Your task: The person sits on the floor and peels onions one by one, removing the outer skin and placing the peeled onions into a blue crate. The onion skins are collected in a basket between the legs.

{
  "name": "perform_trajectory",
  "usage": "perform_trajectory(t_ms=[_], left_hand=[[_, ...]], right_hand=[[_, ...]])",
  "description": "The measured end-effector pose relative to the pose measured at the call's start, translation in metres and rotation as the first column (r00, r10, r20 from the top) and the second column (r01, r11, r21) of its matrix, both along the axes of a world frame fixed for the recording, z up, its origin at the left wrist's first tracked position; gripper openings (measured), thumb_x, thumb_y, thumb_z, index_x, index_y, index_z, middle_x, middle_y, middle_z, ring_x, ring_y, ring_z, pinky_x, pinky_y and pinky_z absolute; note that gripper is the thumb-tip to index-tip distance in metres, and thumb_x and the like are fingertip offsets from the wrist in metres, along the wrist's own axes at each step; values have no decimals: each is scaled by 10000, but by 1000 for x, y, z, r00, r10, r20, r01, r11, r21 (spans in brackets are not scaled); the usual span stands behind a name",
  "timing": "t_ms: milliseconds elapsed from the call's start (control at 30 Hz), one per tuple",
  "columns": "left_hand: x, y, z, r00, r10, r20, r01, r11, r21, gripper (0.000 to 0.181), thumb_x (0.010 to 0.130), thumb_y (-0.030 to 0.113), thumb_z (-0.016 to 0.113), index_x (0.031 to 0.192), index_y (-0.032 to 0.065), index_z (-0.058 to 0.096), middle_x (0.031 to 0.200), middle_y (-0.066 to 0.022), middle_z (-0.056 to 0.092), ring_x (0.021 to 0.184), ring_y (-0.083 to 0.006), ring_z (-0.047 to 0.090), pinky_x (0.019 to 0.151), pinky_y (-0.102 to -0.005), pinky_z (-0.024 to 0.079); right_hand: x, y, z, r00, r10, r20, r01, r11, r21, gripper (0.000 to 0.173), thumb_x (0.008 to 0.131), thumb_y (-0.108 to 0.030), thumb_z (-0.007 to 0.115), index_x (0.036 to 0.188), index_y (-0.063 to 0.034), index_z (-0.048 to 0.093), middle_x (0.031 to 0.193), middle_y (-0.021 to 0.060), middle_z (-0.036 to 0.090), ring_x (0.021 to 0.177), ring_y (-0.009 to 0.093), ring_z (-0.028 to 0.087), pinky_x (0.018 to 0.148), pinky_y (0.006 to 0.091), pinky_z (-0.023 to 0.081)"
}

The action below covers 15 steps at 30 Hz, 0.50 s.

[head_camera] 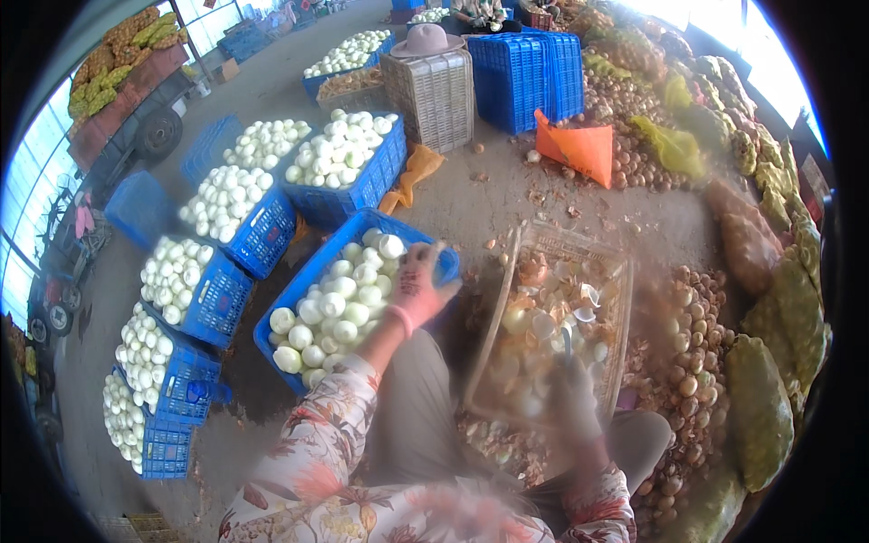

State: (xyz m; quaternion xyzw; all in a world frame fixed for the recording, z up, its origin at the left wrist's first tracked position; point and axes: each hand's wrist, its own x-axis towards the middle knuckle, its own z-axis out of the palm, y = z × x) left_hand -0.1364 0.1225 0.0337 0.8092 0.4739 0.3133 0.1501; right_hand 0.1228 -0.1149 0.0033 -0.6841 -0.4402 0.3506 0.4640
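Observation:
My left hand [419, 285], in a pink glove with dark print, reaches over the right end of a blue plastic crate [285, 305] filled with peeled white onions [345, 331]. Its fingers curl at the rim beside a peeled onion; whether it grips anything cannot be told. My right hand [576, 394] is blurred, above a pale plastic crate [630, 326] of onion skins [543, 326]. A thin blade [567, 341] sticks up from the right hand. The handle is hidden in the blur.
Several blue crates [271, 234] of peeled onions curve along my left. Unpeeled onions [689, 387] and filled mesh sacks [760, 414] line my right. Ahead stand an upright pale crate [434, 102] with a hat [426, 41], blue crates [526, 81] and an orange bag [577, 149]. A person [478, 13] sits beyond.

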Motion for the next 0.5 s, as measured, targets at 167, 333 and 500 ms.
perform_trajectory(t_ms=[167, 333, 500], left_hand=[[60, -46, 7, 936, -351, -5, 348, 929, -126, 699, 824, 305, 826, 1416, 64, 544, 1340, -194, 552, 1254, -408, 543, 1088, -472, 458], [80, -60, -25, 851, -511, -122, 472, 845, -251, 761, 863, 398, 771, 1499, 78, 500, 1383, -194, 523, 1292, -413, 535, 1125, -472, 436], [84, -54, -35, 576, -616, -538, 301, 771, -561, 765, 882, 460, 731, 1525, 123, 490, 1416, -198, 531, 1329, -402, 538, 1104, -469, 462]], right_hand=[[11, -6, -27, 974, -16, 226, 9, 999, 30, 259, 1022, -162, 614, 1253, -46, 620, 863, 21, 617, 681, 99, 558, 608, 283, 501], [6, -7, -10, 992, 54, 110, -64, 994, 85, 272, 1041, -147, 579, 1298, -67, 616, 861, 22, 600, 729, 99, 545, 654, 282, 485], [5, -8, 11, 996, -1, 89, 8, 997, -75, 327, 1020, -164, 601, 1333, -71, 591, 815, 59, 607, 689, 125, 562, 636, 315, 491]])
